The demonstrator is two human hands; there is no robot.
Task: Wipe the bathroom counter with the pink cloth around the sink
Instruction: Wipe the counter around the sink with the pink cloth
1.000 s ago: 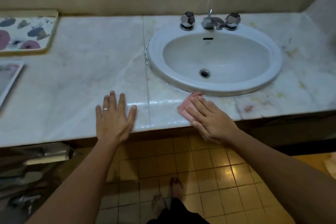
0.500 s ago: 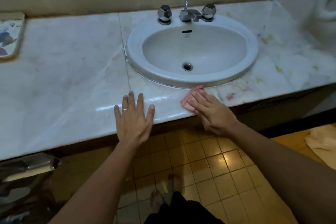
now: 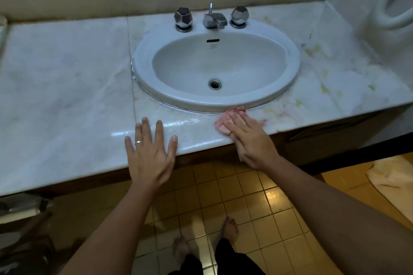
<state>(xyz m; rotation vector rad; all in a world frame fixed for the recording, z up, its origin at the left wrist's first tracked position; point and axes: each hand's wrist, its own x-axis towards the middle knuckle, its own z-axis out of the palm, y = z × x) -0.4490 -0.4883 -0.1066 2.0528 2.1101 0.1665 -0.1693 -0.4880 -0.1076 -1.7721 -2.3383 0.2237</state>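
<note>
- Right hand (image 3: 250,138) is flat on the pink cloth (image 3: 225,118), pressing it onto the counter (image 3: 67,87) just in front of the sink (image 3: 214,100), cloth bunched and touching the front of the sink's rim.
- It's a press more than a pinch: fingers laid over the cloth, palm hanging off the counter's front edge; whether any finger curls under the fabric I can't tell.
- Left hand (image 3: 152,154) holds nothing, fingers spread wide, braced on the counter's edge to the left of the sink's front.
- Progress call: the strip in front of the sink, between the two hands, shows a wet-looking sheen, so I'd judge that stretch wiped.
- Still to go, by the look of it: the counter right of the sink carries yellowish and reddish blotches, and the band behind the sink around the taps looks untouched. Some of those marks may simply be veining in the marble; hard to say.
- The broad slab left of the sink looks dull and dry, not gleaming like the front strip.
- So roughly an early-to-middle stage: one side of the loop around the sink worked, the rest waiting.
- The count: one sink, one pink cloth, one spout (image 3: 213,20) behind the sink, two faceted tap knobs (image 3: 183,19) flanking it, one drain (image 3: 215,84) in the bowl.
- Two hands, one ring (image 3: 138,142) on the left hand, two bare feet (image 3: 230,227) on the yellow floor tiles below.
</note>
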